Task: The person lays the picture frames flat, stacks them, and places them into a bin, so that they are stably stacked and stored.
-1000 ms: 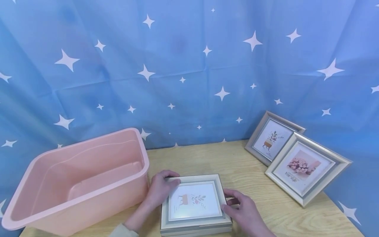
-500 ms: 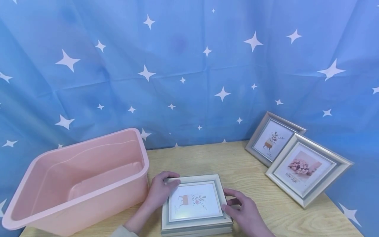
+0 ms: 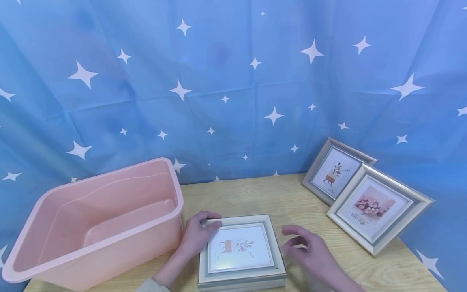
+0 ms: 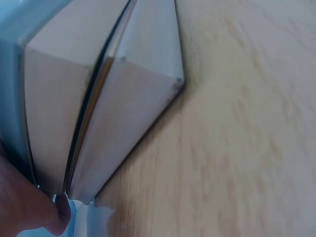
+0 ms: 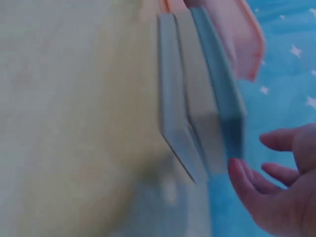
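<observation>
Two picture frames lie stacked flat at the table's front, the top picture frame (image 3: 241, 248) showing a small plant print turned sideways. My left hand (image 3: 198, 233) grips its back left corner, thumb on the face and fingers over the far edge. In the left wrist view a finger (image 4: 60, 217) curls by the frames' edges; a narrow gap separates top frame from the lower picture frame (image 4: 128, 108). Just right of the stack, my right hand (image 3: 310, 251) is apart from it, fingers loosely bent around nothing. The right wrist view shows that hand (image 5: 286, 182) beside the stack's corner.
A pink plastic tub (image 3: 135, 241) stands on the left of the wooden table (image 3: 251, 194). At right, a flower picture frame (image 3: 419, 202) leans tilted, overlapping a plant picture frame (image 3: 314, 174) behind it. A blue star-patterned curtain (image 3: 233, 73) hangs behind.
My right hand has let go of the stack's right edge and drawn slightly away to the right. The left hand and the frames have stayed put.
</observation>
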Demonstrator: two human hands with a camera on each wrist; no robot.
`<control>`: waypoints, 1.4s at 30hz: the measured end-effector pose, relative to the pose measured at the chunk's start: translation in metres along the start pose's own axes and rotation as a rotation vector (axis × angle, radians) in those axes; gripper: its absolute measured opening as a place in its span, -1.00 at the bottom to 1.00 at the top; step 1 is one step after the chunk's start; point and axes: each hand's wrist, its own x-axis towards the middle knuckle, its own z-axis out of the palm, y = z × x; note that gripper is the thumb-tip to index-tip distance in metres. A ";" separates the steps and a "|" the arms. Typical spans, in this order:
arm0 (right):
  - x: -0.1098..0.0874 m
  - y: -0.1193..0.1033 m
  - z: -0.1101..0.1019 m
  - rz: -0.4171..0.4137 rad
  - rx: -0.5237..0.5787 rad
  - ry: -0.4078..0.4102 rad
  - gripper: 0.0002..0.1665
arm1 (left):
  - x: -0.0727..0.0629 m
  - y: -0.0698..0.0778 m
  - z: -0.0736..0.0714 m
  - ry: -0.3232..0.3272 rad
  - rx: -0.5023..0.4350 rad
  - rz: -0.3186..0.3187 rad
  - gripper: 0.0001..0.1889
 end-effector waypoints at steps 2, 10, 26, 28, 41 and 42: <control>0.003 -0.003 -0.013 -0.053 -0.045 0.022 -0.44 | -0.001 0.000 0.000 -0.001 -0.002 0.001 -0.82; 0.019 -0.019 -0.075 -0.247 -0.258 0.096 -0.39 | -0.001 -0.001 -0.002 0.008 -0.004 0.008 -0.82; 0.060 -0.046 -0.219 -0.385 -0.391 0.408 -0.26 | -0.001 -0.003 -0.006 -0.004 -0.001 0.029 -0.82; 0.063 -0.044 -0.228 -0.365 -0.392 0.425 -0.28 | -0.001 -0.002 -0.006 -0.007 0.000 0.029 -0.82; 0.069 -0.010 -0.263 -0.098 -0.841 0.173 -0.35 | 0.001 -0.003 -0.003 -0.071 -0.012 -0.007 -0.82; 0.069 -0.008 -0.264 -0.112 -0.861 0.162 -0.37 | 0.002 -0.004 -0.002 -0.074 -0.014 -0.008 -0.82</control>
